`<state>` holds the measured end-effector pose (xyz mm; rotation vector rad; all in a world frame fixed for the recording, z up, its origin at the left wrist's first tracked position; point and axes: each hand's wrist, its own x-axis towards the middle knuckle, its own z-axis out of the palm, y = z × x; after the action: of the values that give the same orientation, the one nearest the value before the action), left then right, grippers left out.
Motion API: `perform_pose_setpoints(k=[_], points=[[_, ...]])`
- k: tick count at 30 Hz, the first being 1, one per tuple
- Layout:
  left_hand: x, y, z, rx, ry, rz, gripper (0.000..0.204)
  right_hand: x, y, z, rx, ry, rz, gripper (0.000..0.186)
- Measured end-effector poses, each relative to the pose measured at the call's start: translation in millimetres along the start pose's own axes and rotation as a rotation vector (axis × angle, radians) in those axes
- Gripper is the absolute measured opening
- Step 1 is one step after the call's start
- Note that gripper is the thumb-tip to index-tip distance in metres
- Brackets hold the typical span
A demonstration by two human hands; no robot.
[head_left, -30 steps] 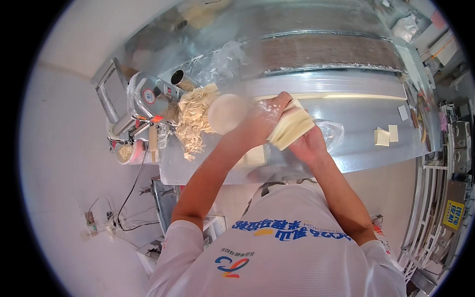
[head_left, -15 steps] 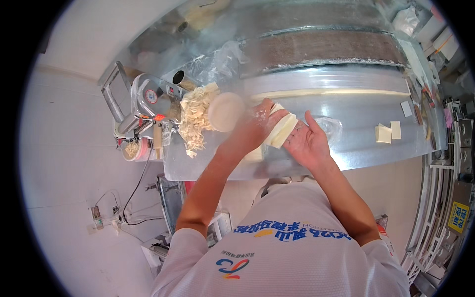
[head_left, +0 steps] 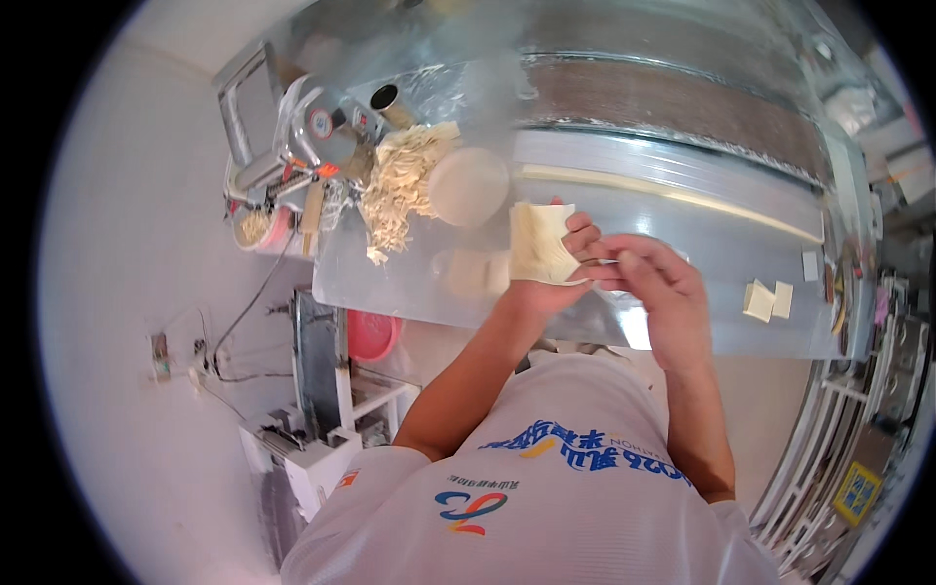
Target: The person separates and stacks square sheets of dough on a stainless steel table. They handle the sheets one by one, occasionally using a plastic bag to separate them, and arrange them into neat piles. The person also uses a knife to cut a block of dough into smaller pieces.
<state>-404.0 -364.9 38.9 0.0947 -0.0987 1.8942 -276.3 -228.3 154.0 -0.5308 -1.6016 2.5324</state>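
Note:
Square pale-yellow dough sheets [head_left: 539, 241], apparently a thin stack, rest against my left hand [head_left: 577, 255], its fingers curled round their right edge. My right hand [head_left: 673, 297] meets the left fingers near the sheets' lower right corner. Its thumb and fingertips are pressed together, and whatever lies between them is too small to make out. Below both hands is the shiny metal table [head_left: 409, 288]. To the left lies a heap of pale dough strips [head_left: 398, 180], with a round whitish disc-like thing [head_left: 470, 185] beside it. A blurred pale patch [head_left: 475, 271] shows left of my left wrist.
A metal machine [head_left: 317, 127] stands at the table's left end, with an open can [head_left: 390, 105] nearby. Across the back runs a long pale rod [head_left: 673, 196]. Two small dough squares [head_left: 760, 300] lie at right. A pink basin [head_left: 373, 333] sits below the table edge.
The dough sheets have turned from tilted and edge-on to facing me, moving slightly left. My right hand has gone from open, palm up, to fingertips closed against the left fingers. The view has shifted.

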Motion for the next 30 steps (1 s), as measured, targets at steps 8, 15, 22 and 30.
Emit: perform_pose_setpoints(k=[8, 15, 22, 30], points=[[9.6, -2.5, 12.0, 0.319, 0.354, 0.152, 0.059, 7.7, 32.7, -50.4, -0.086, 0.281, 0.086, 0.021], [13.1, 0.8, 12.7, 0.2, 0.438, 0.155, 0.059, 16.6, 43.6, -45.0, -0.142, 0.279, 0.098, 0.022], [9.2, -2.4, 15.1, 0.396, 0.486, 0.299, 0.046, 19.5, 50.0, -32.3, -0.069, 0.178, 0.086, 0.022], [-1.8, -0.5, 33.4, 0.713, 0.511, 0.313, 0.048, 15.5, 48.2, -12.3, 0.105, 0.181, 0.152, 0.024]])
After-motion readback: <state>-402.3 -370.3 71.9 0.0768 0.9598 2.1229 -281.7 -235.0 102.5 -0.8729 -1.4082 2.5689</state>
